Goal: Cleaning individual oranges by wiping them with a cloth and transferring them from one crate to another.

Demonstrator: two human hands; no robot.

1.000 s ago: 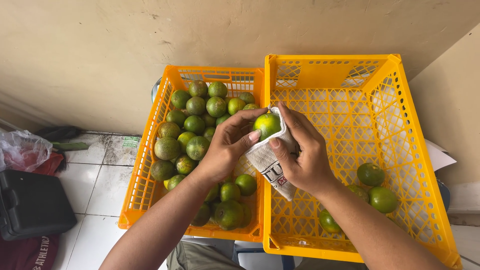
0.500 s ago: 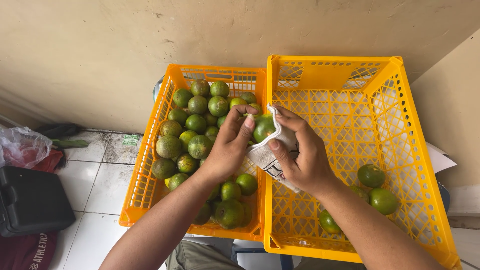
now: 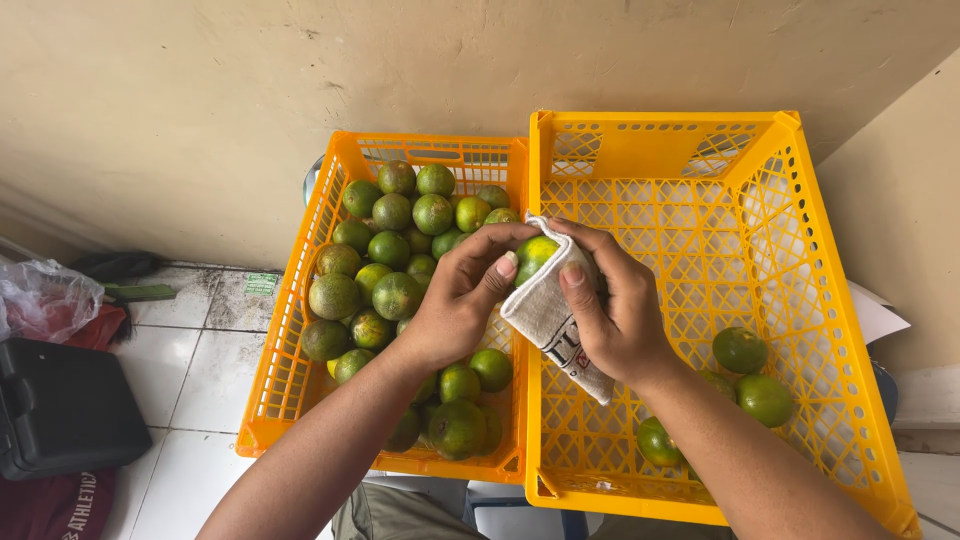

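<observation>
My left hand [image 3: 458, 297] grips a green-yellow citrus fruit [image 3: 535, 252] between thumb and fingers, above the seam of two crates. My right hand [image 3: 613, 312] presses a white cloth [image 3: 552, 318] around the fruit's right side, thumb on the cloth. The left orange crate [image 3: 290, 345] is full of several green citrus fruits [image 3: 395, 294]. The right orange crate [image 3: 800, 250] holds a few green fruits [image 3: 741, 349] near its front right corner.
A black case [image 3: 62, 407] and a dark red fabric item lie on the white tiled floor at the left, with a plastic bag [image 3: 45, 295] behind them. A beige wall runs behind the crates. White paper [image 3: 880, 312] pokes out right of the right crate.
The fruit has been turned in my hands and the cloth now wraps more of it, with my right thumb shifted up over the cloth. The crates have stayed put.
</observation>
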